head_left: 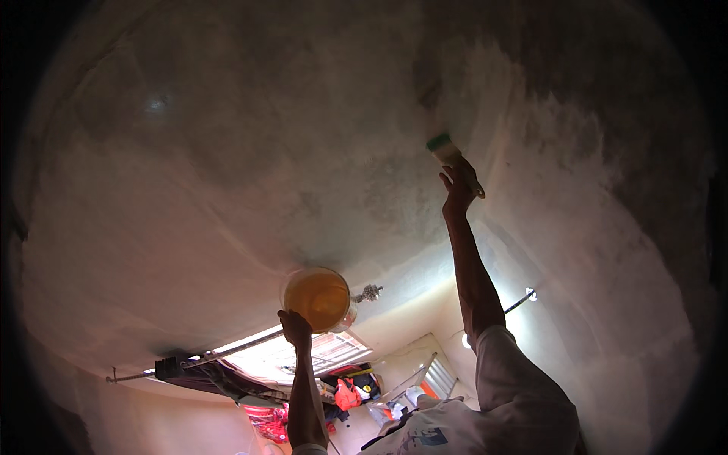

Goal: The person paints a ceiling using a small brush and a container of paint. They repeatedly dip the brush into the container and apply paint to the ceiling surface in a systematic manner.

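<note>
My right arm is stretched up, and my right hand (459,188) is closed around the handle of a flat paintbrush (446,152). The brush's green-edged head is up against a mottled grey plaster surface (364,152), though the exact contact is too dim to make out. Lower and to the left, my left hand (296,327) grips the rim of a round, pale bucket (317,298). Inside the bucket lies yellowish-orange liquid. Dark, uneven patches spread over the plaster around the brush.
Below the bucket is a bright barred window (326,353), with a rod (243,347) and dark hanging cloth (201,377) beside it. A small metal fitting (369,293) stands near the bucket. Red items (348,394) lie lower down. A lit lamp (531,293) shows at right.
</note>
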`<state>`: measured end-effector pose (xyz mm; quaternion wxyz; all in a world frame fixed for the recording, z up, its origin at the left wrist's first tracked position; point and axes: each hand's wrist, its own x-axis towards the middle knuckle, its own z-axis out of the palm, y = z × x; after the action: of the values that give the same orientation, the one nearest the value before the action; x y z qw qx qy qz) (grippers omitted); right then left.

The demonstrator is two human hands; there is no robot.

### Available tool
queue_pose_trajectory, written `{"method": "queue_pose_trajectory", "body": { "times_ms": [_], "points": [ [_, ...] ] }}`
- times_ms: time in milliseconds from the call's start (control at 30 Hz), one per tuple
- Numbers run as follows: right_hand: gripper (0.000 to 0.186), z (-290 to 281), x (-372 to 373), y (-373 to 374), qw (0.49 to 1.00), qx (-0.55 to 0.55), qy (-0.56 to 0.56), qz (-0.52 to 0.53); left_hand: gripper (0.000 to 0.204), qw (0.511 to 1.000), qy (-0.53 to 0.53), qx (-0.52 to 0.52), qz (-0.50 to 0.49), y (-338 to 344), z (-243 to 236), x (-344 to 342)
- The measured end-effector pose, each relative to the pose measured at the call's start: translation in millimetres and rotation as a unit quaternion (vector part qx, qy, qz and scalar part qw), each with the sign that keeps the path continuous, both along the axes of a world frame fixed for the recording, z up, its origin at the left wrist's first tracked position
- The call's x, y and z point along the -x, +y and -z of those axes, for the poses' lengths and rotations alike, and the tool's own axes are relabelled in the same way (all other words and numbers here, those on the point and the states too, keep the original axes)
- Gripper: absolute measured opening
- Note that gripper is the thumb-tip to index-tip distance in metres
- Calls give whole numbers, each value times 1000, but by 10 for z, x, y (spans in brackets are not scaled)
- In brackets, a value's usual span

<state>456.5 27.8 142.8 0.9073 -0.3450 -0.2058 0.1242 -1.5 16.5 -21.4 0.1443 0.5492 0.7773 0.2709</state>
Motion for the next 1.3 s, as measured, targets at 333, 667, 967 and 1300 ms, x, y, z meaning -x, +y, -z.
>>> {"method": "queue_pose_trajectory", "body": {
  "times_ms": [333,667,967,1300],
  "points": [
    [24,-358,13,239,948,106,-209,215,28,999,-9,-37,20,80,191,45],
    [32,-81,-57,-1,1000,-8,29,3,27,999,-10,-32,19,112,253,73],
    [25,-135,-88,10,997,49,-21,57,28,1000,-13,-13,13,4,25,27],
    [26,-2230,5,146,992,-55,-110,6,27,1000,-10,-5,-12,-24,-31,-34]
  ]
}}
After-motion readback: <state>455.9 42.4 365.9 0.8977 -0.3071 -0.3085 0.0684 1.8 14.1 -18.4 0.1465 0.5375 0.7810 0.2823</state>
